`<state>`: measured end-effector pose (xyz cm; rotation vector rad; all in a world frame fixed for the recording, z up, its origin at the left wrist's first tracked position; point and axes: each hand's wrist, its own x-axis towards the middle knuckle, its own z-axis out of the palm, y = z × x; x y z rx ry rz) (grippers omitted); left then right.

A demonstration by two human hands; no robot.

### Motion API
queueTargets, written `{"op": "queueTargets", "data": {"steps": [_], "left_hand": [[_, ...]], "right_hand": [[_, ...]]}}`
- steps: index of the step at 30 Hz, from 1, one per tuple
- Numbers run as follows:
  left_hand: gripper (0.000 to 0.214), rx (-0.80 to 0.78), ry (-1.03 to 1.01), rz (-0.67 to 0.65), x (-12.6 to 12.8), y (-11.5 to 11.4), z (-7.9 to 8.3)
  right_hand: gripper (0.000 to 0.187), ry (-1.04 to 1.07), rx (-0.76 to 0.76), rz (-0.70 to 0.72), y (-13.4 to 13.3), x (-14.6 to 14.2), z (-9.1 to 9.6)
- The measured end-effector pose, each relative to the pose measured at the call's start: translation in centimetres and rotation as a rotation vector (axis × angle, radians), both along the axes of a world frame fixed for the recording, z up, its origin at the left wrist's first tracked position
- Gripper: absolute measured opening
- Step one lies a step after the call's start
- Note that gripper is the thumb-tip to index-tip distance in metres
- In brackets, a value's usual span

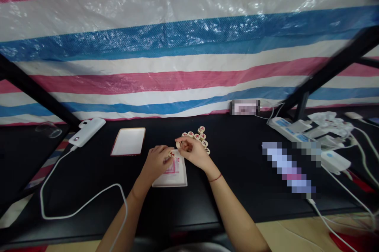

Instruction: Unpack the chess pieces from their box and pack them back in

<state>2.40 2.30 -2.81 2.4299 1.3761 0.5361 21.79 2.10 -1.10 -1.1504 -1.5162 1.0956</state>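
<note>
Over a white box (170,183) with a pink-printed sheet inside, my left hand (158,160) is closed on a round Chinese chess piece (171,153) with a red character. Beside it, my right hand (194,152) pinches another chess piece (178,145) between thumb and fingers, above the box's far right corner. Several more cream chess pieces (197,136) with red and dark characters lie bunched on the black table just beyond my right hand. My hands partly hide the box and some pieces.
A shallow box lid (128,141) lies to the left. Further left are a white power bank (87,132) with a cable and a clear glass (49,130). On the right are a power strip (290,129) with chargers and a blurred-out device (287,169). A striped plastic sheet (177,82) hangs behind.
</note>
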Motion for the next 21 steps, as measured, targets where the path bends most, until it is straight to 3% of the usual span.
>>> {"op": "queueTargets", "data": {"steps": [6, 13, 21], "left_hand": [[0.032, 0.01, -0.036, 0.079, -0.1, 0.0, -0.5], [0.055, -0.05, -0.139, -0.007, -1.1, 0.2, -0.3], [0.051, -0.057, -0.195, -0.052, -1.7, 0.6, -0.5]], "right_hand": [[0.025, -0.4, 0.389, 0.021, -0.7, -1.1, 0.5], [0.014, -0.635, 0.455, 0.077, -0.8, -2.0, -0.1], [0.015, -0.751, 0.488, 0.047, -0.7, -2.1, -0.5]]}}
